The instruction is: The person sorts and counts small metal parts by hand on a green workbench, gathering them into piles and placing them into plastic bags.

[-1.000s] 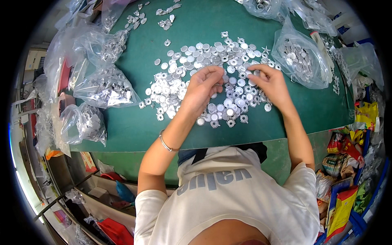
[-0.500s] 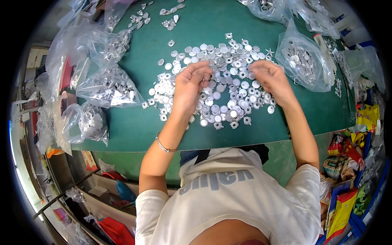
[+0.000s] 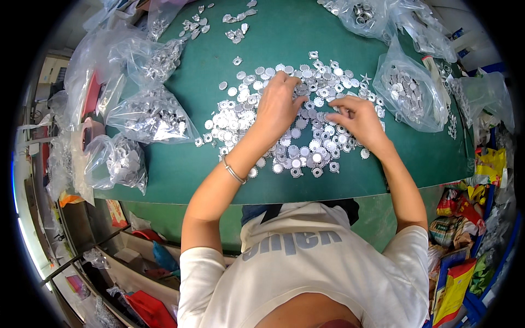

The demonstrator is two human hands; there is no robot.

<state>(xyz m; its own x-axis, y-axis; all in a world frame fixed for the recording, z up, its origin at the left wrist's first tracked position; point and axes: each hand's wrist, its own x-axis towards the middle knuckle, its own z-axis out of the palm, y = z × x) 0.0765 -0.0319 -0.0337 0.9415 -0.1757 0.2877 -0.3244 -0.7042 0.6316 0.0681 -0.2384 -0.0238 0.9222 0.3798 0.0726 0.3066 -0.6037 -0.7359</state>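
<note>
Small silver metal discs with toothed edges, some solid and some ring-like, lie in a loose pile [image 3: 232, 121] on the green tabletop. My left hand [image 3: 277, 104] reaches over the upper middle of this pile, its bent fingers touching down among the discs and its thumb held apart. Facing it from the right, my right hand [image 3: 358, 117] hovers low over the discs with thumb and forefinger spread. No disc shows between the fingers of either hand, though the left fingertips are partly hidden.
Clear plastic bags of metal parts stand at the left [image 3: 156, 115] and a bag of discs [image 3: 407, 90] at the right. Loose silver pieces [image 3: 196, 24] lie at the far side, and a star-shaped piece [image 3: 366, 78] beside the pile. The green table's [image 3: 180, 180] front edge is near my body.
My left hand has moved right and lowered its fingers onto the pile. My right hand has shifted slightly nearer to me, its thumb and forefinger now spread. The view has shifted slightly.
</note>
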